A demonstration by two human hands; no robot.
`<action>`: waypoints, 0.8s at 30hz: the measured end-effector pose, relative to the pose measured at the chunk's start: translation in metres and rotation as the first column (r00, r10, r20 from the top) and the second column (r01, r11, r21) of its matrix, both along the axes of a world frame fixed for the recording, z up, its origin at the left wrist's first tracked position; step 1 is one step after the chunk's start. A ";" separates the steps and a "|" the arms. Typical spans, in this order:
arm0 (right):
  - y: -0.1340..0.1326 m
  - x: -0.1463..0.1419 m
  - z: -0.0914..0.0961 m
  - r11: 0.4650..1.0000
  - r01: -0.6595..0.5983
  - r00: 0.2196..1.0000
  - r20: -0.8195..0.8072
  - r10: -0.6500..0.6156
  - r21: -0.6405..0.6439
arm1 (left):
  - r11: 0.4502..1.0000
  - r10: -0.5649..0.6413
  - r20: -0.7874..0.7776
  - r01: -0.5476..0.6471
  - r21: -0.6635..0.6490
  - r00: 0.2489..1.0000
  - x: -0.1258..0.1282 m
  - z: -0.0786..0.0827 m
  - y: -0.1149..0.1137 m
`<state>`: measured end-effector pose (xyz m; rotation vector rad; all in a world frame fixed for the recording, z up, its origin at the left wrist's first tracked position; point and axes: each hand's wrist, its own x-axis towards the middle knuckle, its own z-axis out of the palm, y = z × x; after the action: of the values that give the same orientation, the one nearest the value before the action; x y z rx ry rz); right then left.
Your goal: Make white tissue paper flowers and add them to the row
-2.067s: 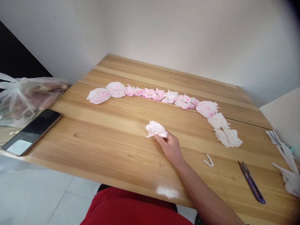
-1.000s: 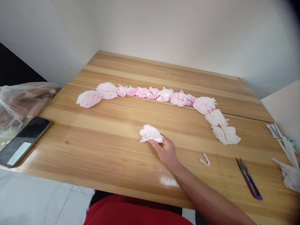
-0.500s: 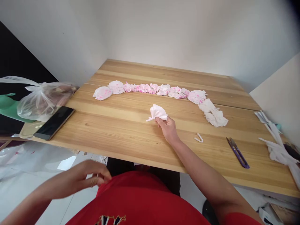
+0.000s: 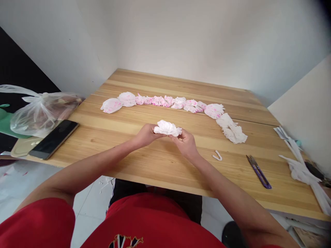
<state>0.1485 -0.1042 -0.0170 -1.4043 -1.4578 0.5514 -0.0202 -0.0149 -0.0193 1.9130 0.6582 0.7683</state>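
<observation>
A pale pink-white tissue paper flower (image 4: 167, 128) with ruffled edges is held above the near middle of the table. My left hand (image 4: 148, 135) grips its left side, fingers closed underneath. From the right, my right hand (image 4: 185, 142) pinches its lower edge. Beyond the hands, a curved row of similar paper flowers (image 4: 178, 102), some white and some streaked pink, lies across the table. A small bent white strip (image 4: 217, 155) rests to the right of my right hand. Farther right lie thread snips (image 4: 258, 172) with purple handles.
The wooden table (image 4: 124, 151) meets walls at the back. On its left are a black phone (image 4: 54, 139) and a knotted clear plastic bag (image 4: 38, 115) near a green object (image 4: 10, 124). White plastic strips (image 4: 301, 168) lie at the right edge.
My left hand has risen from beside my body to the paper flower and now holds it together with my right hand. The flower has turned and looks more spread out.
</observation>
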 end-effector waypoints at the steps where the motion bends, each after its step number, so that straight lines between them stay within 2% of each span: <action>1: 0.001 0.002 0.001 1.000 -0.001 0.999 0.048 0.000 0.027 | 1.000 0.006 0.034 -0.007 0.014 0.999 0.003 -0.003 0.000; 4: 0.003 0.004 -0.003 0.994 0.018 0.990 0.138 -0.032 0.105 | 0.991 0.015 0.116 -0.030 0.127 0.993 0.012 -0.010 -0.003; 8: 0.002 0.004 -0.018 0.989 0.067 0.994 0.079 -0.078 0.135 | 0.937 0.019 0.094 -0.050 0.345 0.995 0.014 -0.019 -0.007; 13: -0.001 0.005 -0.023 0.960 -0.067 0.977 0.212 0.008 0.273 | 0.852 0.062 -0.018 -0.043 0.522 0.998 0.007 -0.022 -0.012; 16: -0.002 0.006 -0.022 0.947 -0.075 0.982 0.188 0.016 0.313 | 0.842 0.049 -0.026 -0.027 0.538 0.998 0.006 -0.019 -0.010; 20: -0.003 0.007 -0.022 0.965 -0.052 0.990 0.139 0.016 0.258 | 0.841 -0.028 -0.002 0.025 0.541 1.000 0.005 -0.010 -0.004; 24: -0.007 0.007 -0.021 0.985 -0.024 0.991 0.132 0.001 0.168 | 0.899 -0.044 -0.039 0.056 0.434 0.998 0.002 -0.006 -0.003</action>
<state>0.1555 -0.1107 -0.0385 -1.3176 -1.5810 0.3385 -0.0185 -0.0183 -0.0250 2.3415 0.4762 0.9146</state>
